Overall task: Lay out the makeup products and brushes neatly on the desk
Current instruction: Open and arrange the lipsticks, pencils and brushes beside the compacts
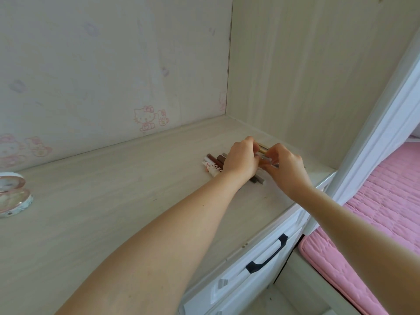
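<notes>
Gold-capped tube [263,149] sits pinched between both my hands near the desk's [113,201] far right corner, just above the little row of pencils and tubes [214,163] already lying side by side. My left hand [242,163] has its grip closed on the tube's left end, my right hand [287,169] closed on the other end — I judge I am lining it up with its neighbours. Next it wants lowering flat, parallel to the row and touching nothing askew. An open compact [12,196] waits well apart at the left edge — probably the next piece to bring over.
</notes>
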{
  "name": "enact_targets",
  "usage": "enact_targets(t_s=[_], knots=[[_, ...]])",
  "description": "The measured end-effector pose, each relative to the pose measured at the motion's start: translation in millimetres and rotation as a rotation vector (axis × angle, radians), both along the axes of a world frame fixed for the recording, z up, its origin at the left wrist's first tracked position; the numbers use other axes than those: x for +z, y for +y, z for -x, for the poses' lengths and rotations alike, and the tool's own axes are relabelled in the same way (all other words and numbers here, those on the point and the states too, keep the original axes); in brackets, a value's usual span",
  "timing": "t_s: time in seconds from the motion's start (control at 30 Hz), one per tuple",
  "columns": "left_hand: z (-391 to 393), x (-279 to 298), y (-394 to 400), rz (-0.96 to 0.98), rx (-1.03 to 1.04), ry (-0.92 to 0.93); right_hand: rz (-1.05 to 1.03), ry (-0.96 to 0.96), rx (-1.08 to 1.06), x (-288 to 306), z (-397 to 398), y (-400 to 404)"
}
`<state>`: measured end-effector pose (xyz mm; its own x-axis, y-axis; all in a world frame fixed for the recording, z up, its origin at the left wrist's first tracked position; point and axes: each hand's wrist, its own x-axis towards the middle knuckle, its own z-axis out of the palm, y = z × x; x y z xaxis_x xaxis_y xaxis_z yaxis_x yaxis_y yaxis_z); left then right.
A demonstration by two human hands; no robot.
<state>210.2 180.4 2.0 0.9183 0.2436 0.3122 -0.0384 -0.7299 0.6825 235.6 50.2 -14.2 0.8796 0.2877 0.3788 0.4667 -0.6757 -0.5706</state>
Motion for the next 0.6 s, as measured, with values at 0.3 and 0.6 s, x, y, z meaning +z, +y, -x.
enact_targets(t_s=[0.3, 0.6], knots=[[48, 25, 13, 0.306, -0.029, -0.112, -0.149, -0.021, 0.055, 35, 43, 6], [150, 21, 59, 0.865, -0.004, -0.092, -0.278, 0.119, 0.226, 44, 115, 48]])
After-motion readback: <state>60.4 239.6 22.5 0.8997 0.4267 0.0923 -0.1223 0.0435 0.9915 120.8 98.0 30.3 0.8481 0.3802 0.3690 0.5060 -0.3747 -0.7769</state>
